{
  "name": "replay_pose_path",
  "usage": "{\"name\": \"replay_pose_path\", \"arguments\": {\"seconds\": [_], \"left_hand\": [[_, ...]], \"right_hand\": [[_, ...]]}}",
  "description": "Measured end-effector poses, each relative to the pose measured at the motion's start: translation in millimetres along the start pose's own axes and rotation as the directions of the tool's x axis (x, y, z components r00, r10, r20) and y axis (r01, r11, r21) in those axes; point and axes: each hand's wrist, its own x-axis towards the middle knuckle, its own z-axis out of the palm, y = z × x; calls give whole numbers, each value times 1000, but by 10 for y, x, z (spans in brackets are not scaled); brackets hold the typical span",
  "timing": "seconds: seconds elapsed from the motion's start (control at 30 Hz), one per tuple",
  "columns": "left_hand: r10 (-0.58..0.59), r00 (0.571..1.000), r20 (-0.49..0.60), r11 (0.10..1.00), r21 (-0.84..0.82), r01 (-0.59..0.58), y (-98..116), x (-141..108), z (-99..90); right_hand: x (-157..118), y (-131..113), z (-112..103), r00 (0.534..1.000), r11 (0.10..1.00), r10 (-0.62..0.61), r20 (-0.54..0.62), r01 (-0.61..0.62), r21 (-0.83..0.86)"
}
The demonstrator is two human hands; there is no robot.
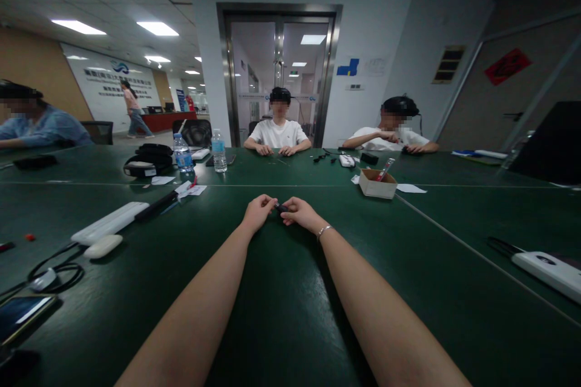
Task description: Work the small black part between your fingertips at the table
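Item, one small black object, its detail too small to tell, was pinched between the fingertips of a bare left hand and a bare right hand; a silver-coloured bracelet circled the right wrist. Below: one glossy dark-green tabletop. Left side: one long white bar-shaped device, an off-white rounded case just beside it; farther back, two clear plastic bottles with blue labels. Right side: one open beige box, a slim red-and-clear item leaning inside. Across the table sat two people in white shirts.
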Motion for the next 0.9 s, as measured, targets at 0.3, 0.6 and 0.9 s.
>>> {"name": "replay_pose_path", "arguments": {"seconds": [0.3,0.6,0.9], "left_hand": [[47,998,29,999,-6,-47,71,-31,17],[95,987,127,995,4,-96,204,-90,76],[-16,978,209,960,278,-43,496,-90,-9]], "right_hand": [[14,32,28,997,986,-68,-43,61,-154],[-39,-66,98,990,969,-87,-113,57,-241],[-63,-39,30,991,996,38,-130,-27,85]]}}
